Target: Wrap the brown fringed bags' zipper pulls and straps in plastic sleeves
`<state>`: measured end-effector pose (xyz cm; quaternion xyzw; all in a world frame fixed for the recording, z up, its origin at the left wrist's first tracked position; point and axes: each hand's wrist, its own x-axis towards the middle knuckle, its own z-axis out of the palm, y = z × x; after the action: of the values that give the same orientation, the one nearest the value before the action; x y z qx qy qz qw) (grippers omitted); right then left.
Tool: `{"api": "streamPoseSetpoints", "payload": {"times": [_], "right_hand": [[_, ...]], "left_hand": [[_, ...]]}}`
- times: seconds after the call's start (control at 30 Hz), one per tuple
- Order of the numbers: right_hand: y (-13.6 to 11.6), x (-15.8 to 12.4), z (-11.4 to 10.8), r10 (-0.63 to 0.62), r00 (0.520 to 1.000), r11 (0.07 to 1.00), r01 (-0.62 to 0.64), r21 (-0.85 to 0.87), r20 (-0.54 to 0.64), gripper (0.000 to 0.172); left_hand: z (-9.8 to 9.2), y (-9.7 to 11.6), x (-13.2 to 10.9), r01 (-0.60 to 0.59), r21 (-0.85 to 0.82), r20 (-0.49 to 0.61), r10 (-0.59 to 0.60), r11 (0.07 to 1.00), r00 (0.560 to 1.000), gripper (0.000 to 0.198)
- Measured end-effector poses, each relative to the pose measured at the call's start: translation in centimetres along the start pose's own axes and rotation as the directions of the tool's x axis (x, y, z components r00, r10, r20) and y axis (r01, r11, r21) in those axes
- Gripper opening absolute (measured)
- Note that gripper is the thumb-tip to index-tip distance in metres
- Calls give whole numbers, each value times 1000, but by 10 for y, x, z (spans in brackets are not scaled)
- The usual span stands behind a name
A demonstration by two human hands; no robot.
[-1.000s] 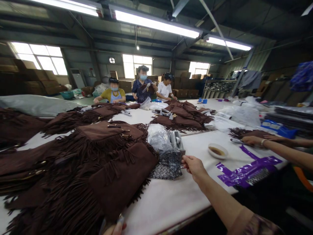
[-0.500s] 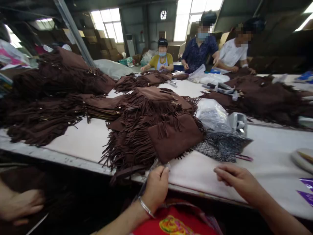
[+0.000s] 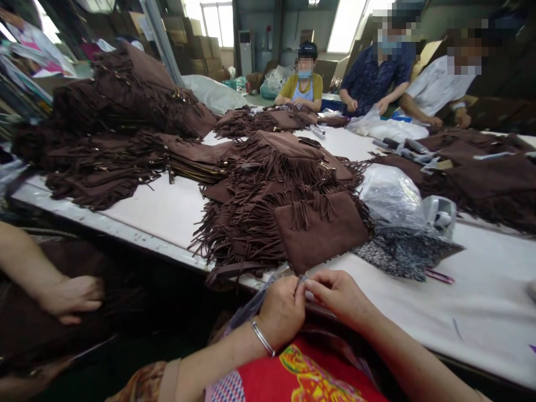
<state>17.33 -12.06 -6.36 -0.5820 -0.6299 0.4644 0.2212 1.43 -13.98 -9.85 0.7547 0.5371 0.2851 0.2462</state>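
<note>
My left hand (image 3: 282, 312), with a silver bangle at the wrist, is closed in a pinch at the table's front edge. Clear plastic (image 3: 281, 272) shows at its fingers. My right hand (image 3: 337, 296) meets it fingertip to fingertip, also pinched; whatever lies between its fingertips is too small to make out. Just beyond both hands lies a flat brown pouch (image 3: 322, 231), on the front of a heap of brown fringed bags (image 3: 243, 223). Dark material hangs below my hands, partly hidden by my arms.
Clear plastic bags (image 3: 391, 192) and a speckled black-and-white piece (image 3: 402, 254) lie right of the heap. More brown bags (image 3: 134, 106) are piled left. A co-worker's hand (image 3: 75, 296) is at the lower left. Several people stand or sit across the white table (image 3: 477, 301).
My right hand has moved left from over the table to meet my left hand. The view has shifted, so the heaps sit further right.
</note>
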Motion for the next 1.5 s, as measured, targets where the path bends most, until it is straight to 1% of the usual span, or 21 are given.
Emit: {"api": "streamPoseSetpoints", "payload": {"times": [0.1, 0.23, 0.33, 0.43, 0.5, 0.6, 0.67, 0.77, 0.83, 0.9, 0.97, 1.03, 1.13, 1.2, 1.27, 1.33, 1.4, 1.43, 1.5], "right_hand": [[1, 1, 4, 59, 996, 998, -61, -31, -64, 31], [6, 4, 6, 108, 987, 987, -121, -103, -120, 38], [8, 6, 7, 117, 984, 980, -137, -146, -136, 39], [8, 6, 9, 126, 983, 977, -146, -155, -133, 38], [7, 5, 12, 132, 983, 979, -150, -138, -131, 38], [10, 4, 15, 157, 979, 980, -171, -106, -134, 37], [12, 3, 16, 173, 975, 979, -185, -84, -137, 37], [15, 0, 15, 165, 975, 982, -177, -70, -152, 37], [15, -4, 13, 157, 975, 983, -170, -74, -156, 37], [13, -9, 12, 154, 979, 985, -163, -56, -131, 35], [13, -15, 12, 166, 982, 986, -166, 7, -93, 30], [13, -20, 13, 195, 978, 976, -187, 110, -69, 25], [13, -25, 18, 291, 957, 911, -269, 313, -25, 19], [12, -26, 22, 343, 939, 829, -318, 460, 29, 16], [11, -26, 26, 350, 934, 752, -323, 575, 68, 14], [9, -24, 28, 335, 939, 710, -308, 633, 81, 15], [8, -22, 30, 329, 939, 690, -310, 654, 98, 17], [8, -21, 31, 326, 938, 679, -316, 662, 113, 17], [7, -18, 32, 313, 939, 658, -323, 680, 143, 16]], "left_hand": [[1, 0, -1, -23, 13, -6, 23, 1000, 1000, 26], [3, 0, -2, -69, 24, -15, 69, 997, 998, 24], [7, -4, -6, -75, 39, -23, 76, 996, 997, 21], [11, -9, -12, -56, 14, -65, 57, 998, 996, 12], [13, -13, -16, -68, -15, -95, 66, 998, 993, 11], [13, -16, -20, -136, -18, -123, 133, 991, 983, 17], [14, -18, -21, -192, -10, -120, 189, 981, 975, 21], [16, -19, -22, -254, -14, -96, 252, 967, 963, 25], [17, -20, -22, -258, 6, -99, 257, 966, 961, 24], [18, -20, -22, -245, 50, -118, 249, 968, 961, 23], [18, -20, -22, -239, 87, -126, 248, 967, 961, 24], [18, -20, -22, -235, 106, -121, 247, 966, 961, 24], [17, -18, -19, -203, 90, -113, 212, 975, 971, 24], [14, -14, -16, -165, 48, -121, 170, 985, 978, 22], [10, -8, -14, -115, -22, -129, 111, 993, 985, 21], [5, -2, -13, -34, -110, -121, 21, 993, 992, 20], [1, 4, -13, 76, -212, -95, -98, 974, 991, 20], [-1, 6, -12, 138, -270, -76, -164, 953, 984, 21], [-3, 10, -12, 264, -388, -22, -295, 883, 955, 22]]}}
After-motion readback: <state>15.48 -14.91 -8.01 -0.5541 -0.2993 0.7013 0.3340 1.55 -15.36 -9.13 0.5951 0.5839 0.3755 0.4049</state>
